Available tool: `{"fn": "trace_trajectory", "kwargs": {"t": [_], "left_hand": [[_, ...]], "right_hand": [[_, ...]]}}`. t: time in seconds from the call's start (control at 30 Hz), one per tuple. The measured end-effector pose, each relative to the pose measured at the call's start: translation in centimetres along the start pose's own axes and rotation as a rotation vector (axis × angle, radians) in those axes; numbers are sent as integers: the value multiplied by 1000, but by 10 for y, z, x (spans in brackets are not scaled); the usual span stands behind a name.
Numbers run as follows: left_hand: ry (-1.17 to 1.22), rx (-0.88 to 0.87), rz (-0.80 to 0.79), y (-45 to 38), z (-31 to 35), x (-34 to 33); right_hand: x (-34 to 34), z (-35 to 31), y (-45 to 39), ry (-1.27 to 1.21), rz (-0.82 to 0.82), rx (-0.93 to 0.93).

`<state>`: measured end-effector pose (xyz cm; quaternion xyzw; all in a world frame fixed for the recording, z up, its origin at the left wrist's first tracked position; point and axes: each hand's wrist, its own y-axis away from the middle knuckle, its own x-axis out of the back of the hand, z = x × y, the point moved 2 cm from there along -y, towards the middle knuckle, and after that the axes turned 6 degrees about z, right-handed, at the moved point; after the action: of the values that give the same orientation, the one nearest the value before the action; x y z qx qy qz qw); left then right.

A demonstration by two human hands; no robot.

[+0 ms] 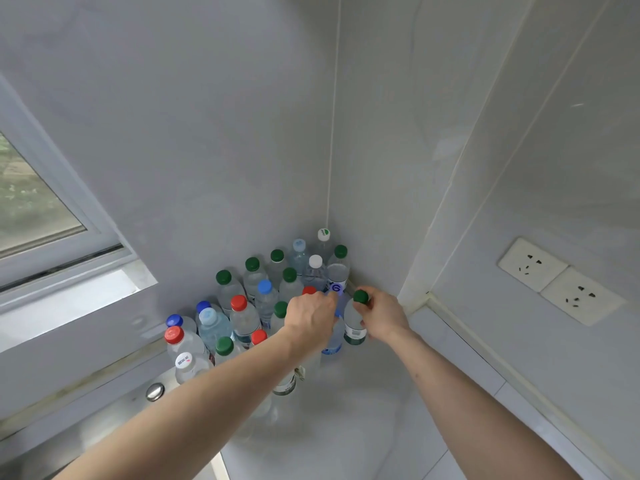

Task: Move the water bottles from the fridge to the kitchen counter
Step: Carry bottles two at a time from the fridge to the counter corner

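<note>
Several clear water bottles [242,317] with green, red, blue and white caps stand packed into the far corner of a pale kitchen counter [346,427]. My right hand [382,315] grips the neck of a green-capped bottle [355,323] at the group's right edge. My left hand [310,315] is wrapped over the top of a blue-labelled bottle [334,341] just left of it, and its cap is hidden under my fingers. Both bottles stand upright, close together. The fridge is out of view.
Grey walls meet behind the bottles. A window [31,202] with a sill sits at the left. A round metal knob [154,391] lies near the counter's left part. Two wall sockets [561,280] are on the right wall.
</note>
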<state>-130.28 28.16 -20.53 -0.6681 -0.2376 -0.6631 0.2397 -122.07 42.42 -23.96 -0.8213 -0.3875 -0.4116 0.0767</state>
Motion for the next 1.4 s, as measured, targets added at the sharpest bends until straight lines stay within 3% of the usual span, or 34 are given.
{"fn": "trace_trajectory", "kwargs": {"t": [0.43, 0.67, 1.03, 1.4], "left_hand": [[185, -10, -13, 47, 2, 26], [462, 35, 74, 142, -20, 42], [640, -24, 65, 259, -24, 16], [673, -286, -72, 276, 44, 12]], "right_hand": [[16, 4, 32, -57, 47, 4], [30, 10, 131, -490, 227, -22], [4, 26, 285, -415, 92, -39], [19, 71, 386, -308, 208, -161]]}}
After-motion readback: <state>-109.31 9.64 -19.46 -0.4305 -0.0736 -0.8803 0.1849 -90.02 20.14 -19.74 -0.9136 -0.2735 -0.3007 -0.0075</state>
